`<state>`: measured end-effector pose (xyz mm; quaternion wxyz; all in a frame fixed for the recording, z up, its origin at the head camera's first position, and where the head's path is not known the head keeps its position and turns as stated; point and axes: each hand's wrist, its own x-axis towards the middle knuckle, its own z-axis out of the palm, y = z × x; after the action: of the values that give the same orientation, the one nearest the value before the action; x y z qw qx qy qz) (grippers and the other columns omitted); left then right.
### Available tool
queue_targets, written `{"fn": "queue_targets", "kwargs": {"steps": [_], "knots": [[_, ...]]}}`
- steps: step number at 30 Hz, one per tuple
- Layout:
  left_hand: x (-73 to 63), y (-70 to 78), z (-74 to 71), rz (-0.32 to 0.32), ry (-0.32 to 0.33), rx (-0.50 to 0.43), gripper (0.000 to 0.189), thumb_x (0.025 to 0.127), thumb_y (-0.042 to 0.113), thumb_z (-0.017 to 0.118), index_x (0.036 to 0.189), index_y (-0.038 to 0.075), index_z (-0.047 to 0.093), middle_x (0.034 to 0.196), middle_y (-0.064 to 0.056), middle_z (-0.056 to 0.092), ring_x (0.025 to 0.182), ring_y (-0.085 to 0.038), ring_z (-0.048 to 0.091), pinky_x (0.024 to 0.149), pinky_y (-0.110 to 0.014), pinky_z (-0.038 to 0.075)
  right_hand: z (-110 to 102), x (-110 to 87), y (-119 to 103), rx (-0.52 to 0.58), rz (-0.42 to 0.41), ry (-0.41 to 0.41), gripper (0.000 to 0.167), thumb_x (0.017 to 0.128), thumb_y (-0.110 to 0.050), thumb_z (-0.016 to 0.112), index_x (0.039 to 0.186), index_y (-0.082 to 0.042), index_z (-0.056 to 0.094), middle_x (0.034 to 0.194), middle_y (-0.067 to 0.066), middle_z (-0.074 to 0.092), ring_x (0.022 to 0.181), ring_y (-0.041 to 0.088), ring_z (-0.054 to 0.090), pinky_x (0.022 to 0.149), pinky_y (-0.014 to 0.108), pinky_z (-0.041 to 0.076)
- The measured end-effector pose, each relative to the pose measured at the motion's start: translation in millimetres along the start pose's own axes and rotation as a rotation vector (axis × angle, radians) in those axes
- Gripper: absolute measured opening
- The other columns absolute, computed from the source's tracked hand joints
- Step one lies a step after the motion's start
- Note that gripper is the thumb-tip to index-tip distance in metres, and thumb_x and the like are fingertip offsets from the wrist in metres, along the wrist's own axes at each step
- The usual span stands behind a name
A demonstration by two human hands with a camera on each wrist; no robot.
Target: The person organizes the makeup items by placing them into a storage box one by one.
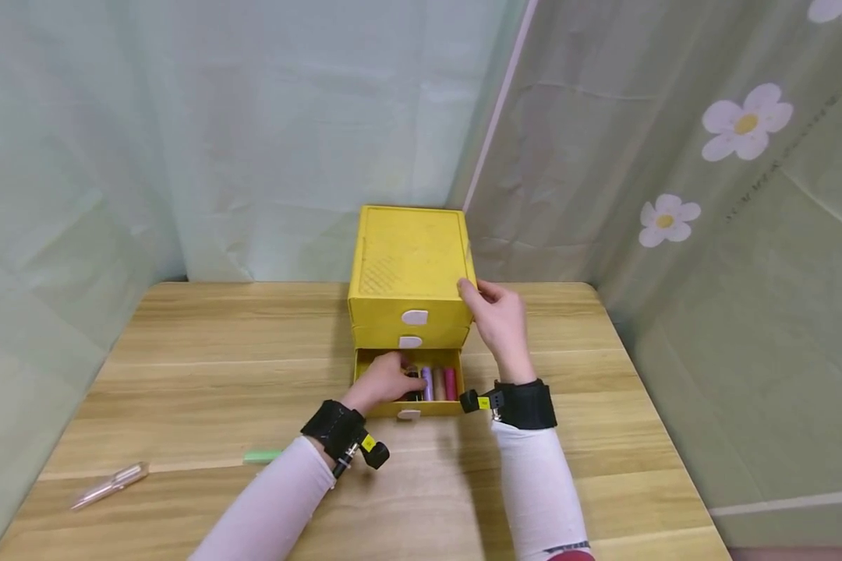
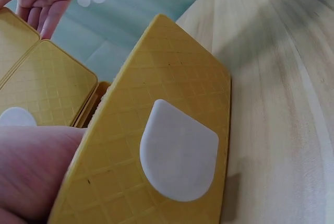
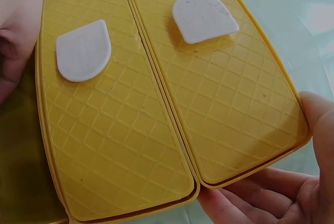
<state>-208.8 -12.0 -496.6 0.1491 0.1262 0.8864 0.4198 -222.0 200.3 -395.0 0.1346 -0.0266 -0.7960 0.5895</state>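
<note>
A yellow desktop drawer box (image 1: 414, 253) has its bottom drawer (image 1: 435, 408) pulled out. Inside the drawer my left hand (image 1: 384, 380) pinches a dark cylinder (image 1: 414, 372), which the thumb partly covers. Beside it lie a purple cylinder (image 1: 428, 383), a brown cylinder (image 1: 440, 385) and a pink cylinder (image 1: 451, 383). My right hand (image 1: 500, 319) grips the box's upper front right corner, thumb on the top edge and fingers along the side. In the left wrist view, the drawer front (image 2: 151, 72) hides the left fingertips.
A clear pinkish pen (image 1: 110, 485) lies at the left of the wooden table (image 1: 203, 374). Close to my left forearm is a green strip (image 1: 261, 456), partly hidden by the arm. Pale curtains (image 1: 288, 117) hang behind the table and along its sides.
</note>
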Motion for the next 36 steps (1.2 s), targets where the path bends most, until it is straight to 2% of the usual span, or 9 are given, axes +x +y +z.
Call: {"fn": "queue_targets", "kwargs": {"steps": [3, 12, 20, 29, 36], "knots": [[-0.5, -1.4, 0.5, -0.018, -0.002, -0.019, 0.042, 0.088, 0.025, 0.087, 0.114, -0.004, 0.070, 0.098, -0.010, 0.071, 0.087, -0.024, 0.065, 0.078, -0.039, 0.056, 1.2, 0.6, 0.4, 0.000, 0.002, 0.002, 0.050, 0.098, -0.044, 0.077, 0.128, -0.003, 0.079, 0.112, 0.014, 0.078, 0.088, 0.023, 0.069, 0.072, 0.028, 0.056], [-0.5, -4.8, 0.9, -0.024, -0.010, -0.052, 0.041, 0.089, 0.025, 0.087, 0.115, -0.002, 0.070, 0.101, -0.009, 0.071, 0.091, -0.025, 0.065, 0.083, -0.040, 0.055, 2.1, 0.2, 0.7, 0.001, 0.012, 0.000, 0.050, 0.098, -0.043, 0.076, 0.128, -0.003, 0.078, 0.112, 0.014, 0.078, 0.089, 0.023, 0.068, 0.074, 0.029, 0.055], [-1.1, -5.7, 0.0, -0.015, -0.028, -0.119, 0.042, 0.091, 0.023, 0.084, 0.120, -0.003, 0.069, 0.102, -0.009, 0.072, 0.087, -0.021, 0.066, 0.079, -0.037, 0.055, 1.7, -0.7, 0.1, 0.005, 0.018, 0.001, 0.052, 0.098, -0.046, 0.076, 0.130, -0.003, 0.078, 0.114, 0.014, 0.077, 0.091, 0.025, 0.068, 0.075, 0.030, 0.056], [-0.5, -5.9, -0.2, -0.012, -0.040, -0.151, 0.041, 0.098, 0.024, 0.079, 0.124, -0.005, 0.067, 0.089, -0.006, 0.072, 0.073, -0.018, 0.068, 0.071, -0.034, 0.056, 1.5, -0.6, -0.2, -0.002, 0.020, 0.006, 0.052, 0.098, -0.045, 0.076, 0.130, -0.004, 0.078, 0.116, 0.013, 0.077, 0.092, 0.024, 0.069, 0.076, 0.029, 0.056], [-0.9, -4.2, 0.3, 0.006, 0.002, -0.091, 0.039, 0.102, 0.027, 0.073, 0.127, -0.004, 0.068, 0.085, -0.004, 0.071, 0.069, -0.016, 0.067, 0.072, -0.035, 0.055, 1.8, -0.4, 0.4, -0.003, 0.021, 0.008, 0.052, 0.098, -0.046, 0.076, 0.129, -0.005, 0.078, 0.115, 0.013, 0.078, 0.091, 0.023, 0.068, 0.075, 0.029, 0.056]]}}
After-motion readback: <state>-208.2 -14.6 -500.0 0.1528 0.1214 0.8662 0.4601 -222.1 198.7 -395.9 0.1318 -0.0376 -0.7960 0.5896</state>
